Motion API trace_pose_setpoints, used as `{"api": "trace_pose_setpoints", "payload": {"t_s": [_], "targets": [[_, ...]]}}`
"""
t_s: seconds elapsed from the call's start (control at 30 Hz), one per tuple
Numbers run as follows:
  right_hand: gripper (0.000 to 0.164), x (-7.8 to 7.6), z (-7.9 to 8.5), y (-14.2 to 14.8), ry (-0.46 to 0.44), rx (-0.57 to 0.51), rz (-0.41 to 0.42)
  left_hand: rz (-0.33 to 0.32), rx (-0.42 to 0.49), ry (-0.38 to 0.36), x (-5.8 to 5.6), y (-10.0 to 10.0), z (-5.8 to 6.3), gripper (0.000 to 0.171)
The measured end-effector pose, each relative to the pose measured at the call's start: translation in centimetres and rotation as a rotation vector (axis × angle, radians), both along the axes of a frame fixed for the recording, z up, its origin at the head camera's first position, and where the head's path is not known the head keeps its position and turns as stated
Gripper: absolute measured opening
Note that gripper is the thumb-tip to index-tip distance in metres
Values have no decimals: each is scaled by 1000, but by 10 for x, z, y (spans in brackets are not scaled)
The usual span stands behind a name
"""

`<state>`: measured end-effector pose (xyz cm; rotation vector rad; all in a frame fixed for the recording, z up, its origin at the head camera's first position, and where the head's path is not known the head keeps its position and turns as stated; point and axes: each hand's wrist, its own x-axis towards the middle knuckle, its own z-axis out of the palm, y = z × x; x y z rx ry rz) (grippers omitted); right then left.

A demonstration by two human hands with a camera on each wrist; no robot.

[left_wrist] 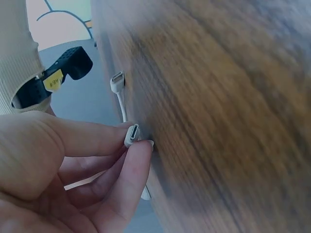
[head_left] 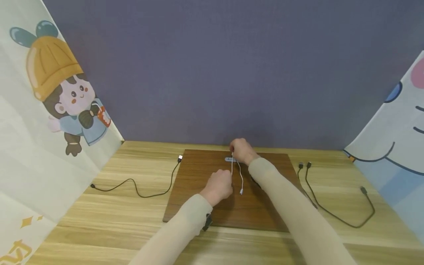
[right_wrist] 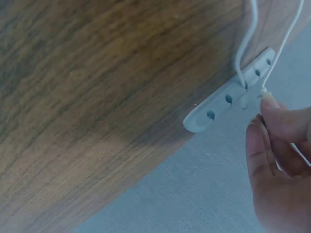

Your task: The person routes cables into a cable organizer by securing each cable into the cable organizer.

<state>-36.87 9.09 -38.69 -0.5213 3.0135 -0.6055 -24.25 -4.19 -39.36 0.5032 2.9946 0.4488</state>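
Note:
My left hand pinches the small oval plug of a white charging cable between thumb and fingertip. Higher up, my right hand pinches the white cable at the board's far edge, and a length runs taut between the hands. Beside it, a white cable clip strip with several holes sits along that edge. One white strand passes into a slot of the strip. A second white plug lies loose on the brown wooden board.
A black cable lies on the light wood table left of the board. More black cables lie to the right. A grey-blue panel stands behind, with printed cloths at the sides.

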Motion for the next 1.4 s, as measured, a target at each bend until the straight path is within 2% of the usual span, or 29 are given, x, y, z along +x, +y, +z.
{"api": "trace_pose_setpoints", "payload": {"t_s": [0.17, 0.43, 0.6, 0.7, 0.87, 1.0, 1.4], "targets": [[21, -3, -4, -3, 14, 34, 1, -8, -16, 38, 1, 3, -1, 6], [21, -7, -8, -6, 39, 63, 12, -23, -5, 27, 3, 6, -4, 12], [22, -9, -8, -5, 42, 92, 44, -44, -59, 88, 4, 9, -4, 2], [22, -9, -7, -3, 50, 94, 76, -46, -80, 115, 5, 10, -3, 4], [30, -7, -10, 3, 36, 57, 108, -48, -80, 113, 5, 10, -5, 3], [34, -5, -14, 8, 21, 34, 105, -56, -58, 94, 5, 10, -6, 2], [29, -7, -19, 15, 0, -25, 35, -34, -8, 83, 8, 8, -5, 4]]}}
